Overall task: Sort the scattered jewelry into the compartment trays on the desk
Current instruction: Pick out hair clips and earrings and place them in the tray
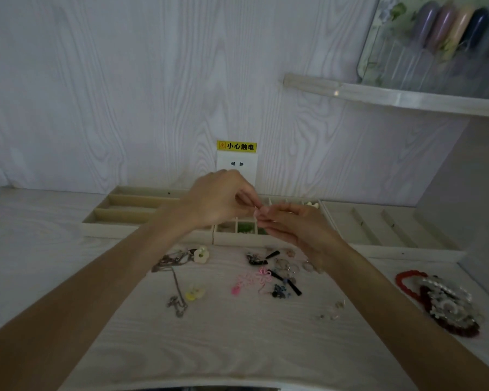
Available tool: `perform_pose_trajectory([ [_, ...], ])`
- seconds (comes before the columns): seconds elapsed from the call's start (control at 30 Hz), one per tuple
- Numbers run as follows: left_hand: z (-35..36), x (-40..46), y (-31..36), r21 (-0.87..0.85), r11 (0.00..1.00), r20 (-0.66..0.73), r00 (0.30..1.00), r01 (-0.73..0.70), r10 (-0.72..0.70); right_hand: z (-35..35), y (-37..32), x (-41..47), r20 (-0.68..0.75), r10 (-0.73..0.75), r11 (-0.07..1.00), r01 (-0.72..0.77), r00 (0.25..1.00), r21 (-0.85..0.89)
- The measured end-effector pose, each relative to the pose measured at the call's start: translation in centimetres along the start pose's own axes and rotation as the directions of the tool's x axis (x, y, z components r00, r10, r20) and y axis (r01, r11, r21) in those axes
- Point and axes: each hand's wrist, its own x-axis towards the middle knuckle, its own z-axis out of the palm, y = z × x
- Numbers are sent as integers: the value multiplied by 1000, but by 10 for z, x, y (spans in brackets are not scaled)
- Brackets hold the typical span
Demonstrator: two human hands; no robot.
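Left hand (220, 198) and right hand (294, 227) pinch together.

Three compartment trays stand in a row along the far side of the table (68, 249): the left tray (119, 213), the middle tray (237, 238) and the right tray (384, 224). Two hands are raised: the left hand (218, 201) and the right hand (297, 227). One wall socket (237, 165) carries one yellow warning label (237, 146). One shelf (393, 95) hangs far right. The small loose jewelry pieces are too tangled to count.
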Motion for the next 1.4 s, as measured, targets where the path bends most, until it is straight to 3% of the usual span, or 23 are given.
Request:
perform_pose_trajectory([
  [0.17, -3, 42, -10, -36, 996, -31, 996, 81, -82, -9, -18, 35, -55, -59, 981, 48, 997, -189],
  [0.33, 15, 76, -31, -127, 986, -74, 990, 109, -119, -22, -26, 76, -57, -147, 875, 103, 987, -474],
  [0.47, 26, 93, -48, -170, 979, -43, 992, 113, -122, -31, -28, 99, -32, -177, 700, 103, 984, -707],
  [0.6, 32, 99, -49, -52, 995, 15, 996, 88, -88, -32, -26, 112, 26, -201, 480, 122, 979, -869],
  [0.73, 37, 97, -47, 55, 996, 3, 997, 73, -73, -28, -19, 115, 32, -216, 408, 120, 976, -905],
  [0.97, 45, 97, -48, 141, 988, 11, 998, 62, -64, -30, -12, 119, 59, -196, 425, 139, 979, -895],
  [1.17, 41, 100, -55, -149, 982, 124, 987, 119, -101, -38, -22, 116, 45, -144, 645, 128, 989, -753],
  [1.27, 38, 99, -56, -335, 932, 185, 980, 138, -79, -38, -27, 112, 51, -124, 697, 124, 991, -706],
  [1.4, 29, 95, -55, -376, 892, 316, 939, 252, -132, -37, -35, 107, 30, -97, 731, 91, 995, -677],
])
